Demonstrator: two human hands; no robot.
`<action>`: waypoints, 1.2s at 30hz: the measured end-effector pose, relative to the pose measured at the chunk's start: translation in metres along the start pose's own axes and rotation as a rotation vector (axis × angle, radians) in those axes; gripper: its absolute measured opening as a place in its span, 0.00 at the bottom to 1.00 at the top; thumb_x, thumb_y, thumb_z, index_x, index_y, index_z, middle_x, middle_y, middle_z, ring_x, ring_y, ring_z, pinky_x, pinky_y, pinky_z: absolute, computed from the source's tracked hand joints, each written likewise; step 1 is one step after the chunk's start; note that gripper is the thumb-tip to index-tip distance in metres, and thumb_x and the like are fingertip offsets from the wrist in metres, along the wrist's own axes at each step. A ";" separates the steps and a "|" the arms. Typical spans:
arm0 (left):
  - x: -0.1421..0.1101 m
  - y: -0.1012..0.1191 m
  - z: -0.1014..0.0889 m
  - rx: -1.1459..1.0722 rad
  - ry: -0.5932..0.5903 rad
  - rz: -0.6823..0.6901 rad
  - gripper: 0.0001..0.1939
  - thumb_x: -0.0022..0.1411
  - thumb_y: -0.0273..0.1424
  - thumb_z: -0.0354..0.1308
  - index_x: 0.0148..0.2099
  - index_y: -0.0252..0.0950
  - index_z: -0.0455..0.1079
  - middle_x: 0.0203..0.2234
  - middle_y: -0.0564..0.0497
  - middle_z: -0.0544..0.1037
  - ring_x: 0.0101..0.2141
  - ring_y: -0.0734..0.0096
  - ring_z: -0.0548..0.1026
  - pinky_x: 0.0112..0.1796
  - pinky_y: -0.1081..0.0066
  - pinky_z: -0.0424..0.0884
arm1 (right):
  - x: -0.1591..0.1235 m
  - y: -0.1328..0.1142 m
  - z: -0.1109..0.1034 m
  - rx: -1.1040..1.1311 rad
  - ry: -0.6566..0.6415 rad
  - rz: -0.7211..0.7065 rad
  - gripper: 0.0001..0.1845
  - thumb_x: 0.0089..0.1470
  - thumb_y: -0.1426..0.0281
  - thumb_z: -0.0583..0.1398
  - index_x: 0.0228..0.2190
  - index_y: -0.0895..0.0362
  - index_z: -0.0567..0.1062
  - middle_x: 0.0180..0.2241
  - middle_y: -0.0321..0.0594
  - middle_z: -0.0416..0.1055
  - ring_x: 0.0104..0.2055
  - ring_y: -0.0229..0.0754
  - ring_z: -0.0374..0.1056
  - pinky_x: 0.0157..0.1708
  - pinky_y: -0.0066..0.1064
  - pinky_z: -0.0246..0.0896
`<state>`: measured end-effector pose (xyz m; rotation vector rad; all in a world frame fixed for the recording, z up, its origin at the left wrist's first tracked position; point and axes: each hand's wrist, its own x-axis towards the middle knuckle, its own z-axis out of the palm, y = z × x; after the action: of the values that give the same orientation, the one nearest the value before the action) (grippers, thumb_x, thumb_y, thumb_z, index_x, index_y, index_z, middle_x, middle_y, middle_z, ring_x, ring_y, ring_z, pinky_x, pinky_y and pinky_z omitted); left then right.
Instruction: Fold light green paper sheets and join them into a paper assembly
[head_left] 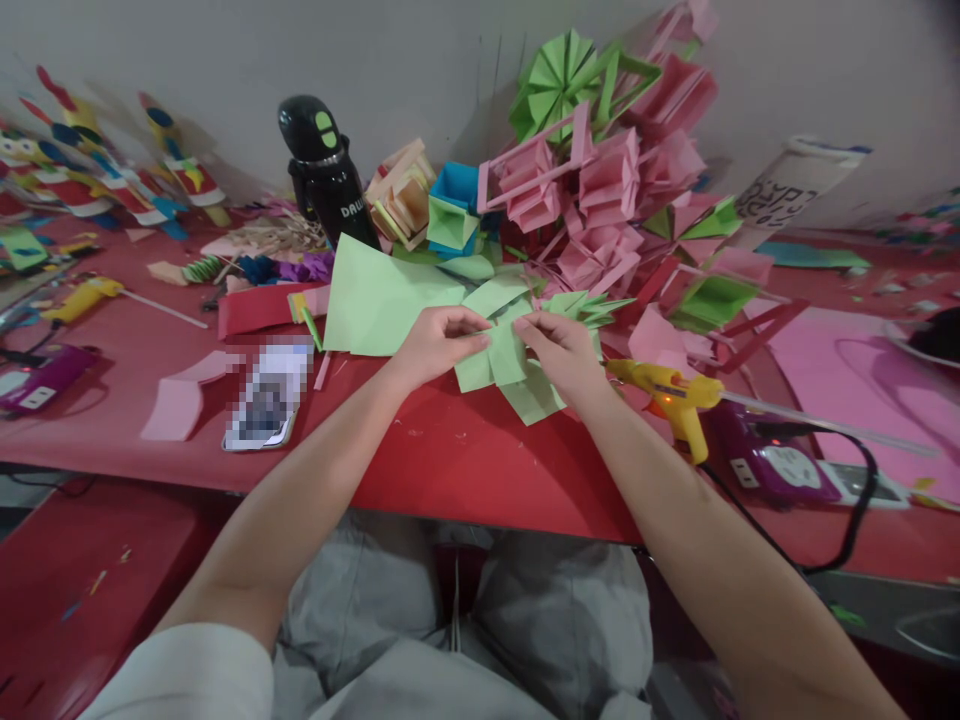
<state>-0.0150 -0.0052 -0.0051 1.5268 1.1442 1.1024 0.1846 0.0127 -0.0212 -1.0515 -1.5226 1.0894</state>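
Between my two hands is a small light-green piece of paper (508, 352), above several other green pieces on the red table. My left hand (441, 343) pinches its left side with thumb and forefinger. At its upper right, my right hand (561, 352) has its fingertips closed on the same piece. Under and behind them lie loose green paper pieces (531, 395) and a larger green sheet (382, 300). Folded green paper spikes (589, 308) show just beyond my right hand. My fingers hide part of the paper's edges.
A yellow glue gun (679, 395) and a purple power strip (776, 460) with a cable are at right. A phone (271, 395) and pink paper strips (180, 395) lie left. Behind stand a black bottle (330, 180) and a pile of folded pink paper shapes (600, 180).
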 end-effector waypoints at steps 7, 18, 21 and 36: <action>0.001 -0.001 0.000 -0.025 -0.018 0.000 0.12 0.52 0.33 0.70 0.38 0.33 0.77 0.31 0.49 0.79 0.33 0.71 0.75 0.37 0.68 0.71 | -0.001 0.000 -0.003 -0.061 0.006 -0.049 0.18 0.54 0.53 0.65 0.26 0.55 0.77 0.22 0.33 0.61 0.25 0.36 0.55 0.26 0.32 0.51; 0.000 0.004 0.001 -0.067 0.032 0.037 0.11 0.53 0.33 0.69 0.36 0.33 0.75 0.30 0.50 0.78 0.32 0.72 0.74 0.38 0.68 0.71 | -0.008 -0.012 0.003 -0.134 -0.181 0.022 0.18 0.49 0.54 0.68 0.34 0.55 0.77 0.26 0.35 0.69 0.27 0.38 0.60 0.27 0.31 0.55; 0.001 0.003 0.002 -0.024 0.071 0.049 0.09 0.54 0.33 0.68 0.36 0.34 0.74 0.32 0.50 0.78 0.35 0.71 0.74 0.40 0.68 0.71 | -0.007 -0.014 0.003 -0.194 -0.172 0.056 0.17 0.48 0.57 0.68 0.33 0.56 0.76 0.25 0.35 0.68 0.26 0.38 0.61 0.26 0.32 0.55; 0.001 0.003 -0.004 0.091 0.018 0.000 0.08 0.57 0.32 0.64 0.36 0.36 0.68 0.31 0.50 0.75 0.35 0.70 0.74 0.37 0.69 0.70 | -0.005 -0.013 -0.003 -0.205 -0.118 0.027 0.14 0.48 0.59 0.68 0.30 0.55 0.73 0.22 0.33 0.66 0.24 0.38 0.61 0.24 0.31 0.55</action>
<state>-0.0185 -0.0043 -0.0016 1.5896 1.2210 1.0795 0.1870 0.0055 -0.0089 -1.1668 -1.7481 1.0451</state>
